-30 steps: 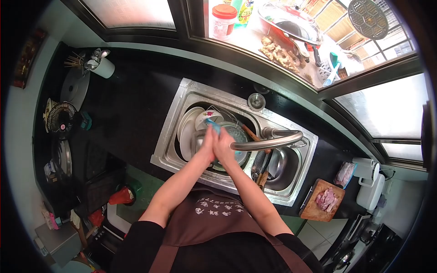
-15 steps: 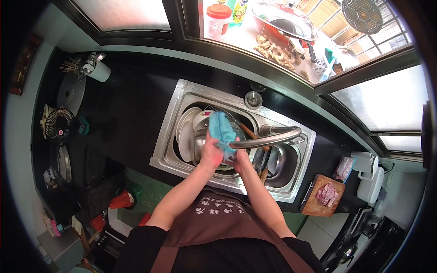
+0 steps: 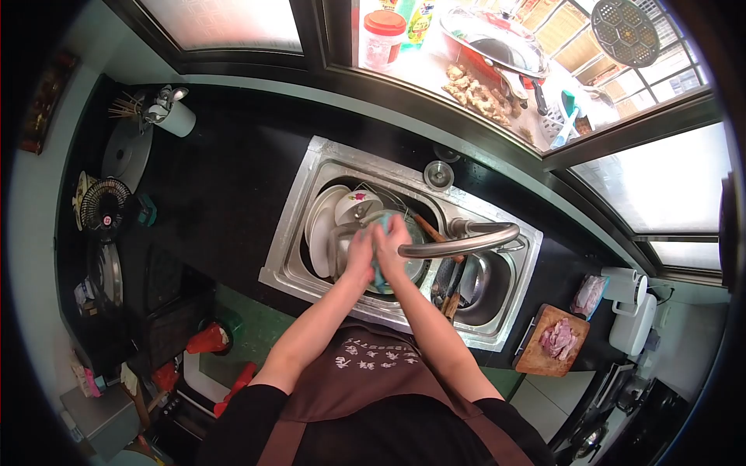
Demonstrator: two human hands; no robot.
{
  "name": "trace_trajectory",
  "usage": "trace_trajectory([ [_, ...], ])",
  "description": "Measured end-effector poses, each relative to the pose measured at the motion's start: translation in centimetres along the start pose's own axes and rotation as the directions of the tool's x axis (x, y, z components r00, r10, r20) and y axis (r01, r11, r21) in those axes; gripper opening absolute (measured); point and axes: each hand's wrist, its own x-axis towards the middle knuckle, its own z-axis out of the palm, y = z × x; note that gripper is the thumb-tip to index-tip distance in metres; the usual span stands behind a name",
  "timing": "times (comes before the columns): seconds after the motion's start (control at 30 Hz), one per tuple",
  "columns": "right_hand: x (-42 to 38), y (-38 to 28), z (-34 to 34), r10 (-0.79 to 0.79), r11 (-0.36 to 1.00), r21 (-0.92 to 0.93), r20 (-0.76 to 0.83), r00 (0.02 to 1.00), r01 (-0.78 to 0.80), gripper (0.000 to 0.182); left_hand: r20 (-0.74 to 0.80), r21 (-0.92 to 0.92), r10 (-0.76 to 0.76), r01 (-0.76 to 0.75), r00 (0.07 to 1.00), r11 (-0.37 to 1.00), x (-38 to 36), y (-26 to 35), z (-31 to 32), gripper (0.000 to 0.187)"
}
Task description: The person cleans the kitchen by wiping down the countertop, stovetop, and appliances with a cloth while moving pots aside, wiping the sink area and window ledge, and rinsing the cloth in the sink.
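Above the left basin of the steel sink (image 3: 289, 248), my left hand (image 3: 360, 255) and my right hand (image 3: 393, 239) are pressed together around a blue cloth (image 3: 378, 277). Most of the cloth is hidden between my palms; its ends peek out above and below. Both hands look slightly blurred. Under and beside them, white plates (image 3: 317, 237) lean on the basin's left side, near a flowered bowl (image 3: 353, 206) and metal bowls. The curved faucet (image 3: 458, 244) reaches over from the right, its spout close to my right hand.
Wooden-handled tools and a wide blade (image 3: 469, 279) lie across the right basin. Right of the sink, raw meat (image 3: 559, 342) sits on a cutting board (image 3: 536, 355). A utensil holder (image 3: 177, 120) and a small fan (image 3: 105, 208) stand on the left counter.
The cloth was spread out and hanging over my hands; now it is bunched and squeezed between them. My right hand has moved up and inward against my left.
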Motion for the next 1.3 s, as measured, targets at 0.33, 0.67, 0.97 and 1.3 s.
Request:
trace_trajectory([
  [0.33, -1.2, 0.8, -0.5, -0.292, 0.953, -0.145, -0.226, 0.929, 0.265, 0.016, 0.252, -0.094, -0.132, 0.16, 0.959, 0.983, 0.9, -0.3, -1.0, 0.038],
  [0.67, -1.2, 4.6, -4.4, 0.08, 0.964, 0.245, 0.096, 0.992, -0.102, 0.047, 0.297, -0.194, -0.125, 0.188, 0.947, 0.963, 2.9, -1.3, -3.5, 0.034],
  [0.97, -4.1, -0.7, -4.0, -0.289, 0.925, -0.264, -0.02, 0.957, 0.273, 0.029, 0.264, -0.197, -0.265, 0.32, 0.928, 0.927, 3.3, -3.6, 0.7, 0.058],
  [1.3, 0.0, 2.9, -4.3, -0.389, 0.779, -0.535, -0.006, 0.921, 0.326, 0.039, 0.249, -0.087, 0.017, 0.005, 0.968, 0.996, 1.4, 1.7, 0.5, 0.029],
])
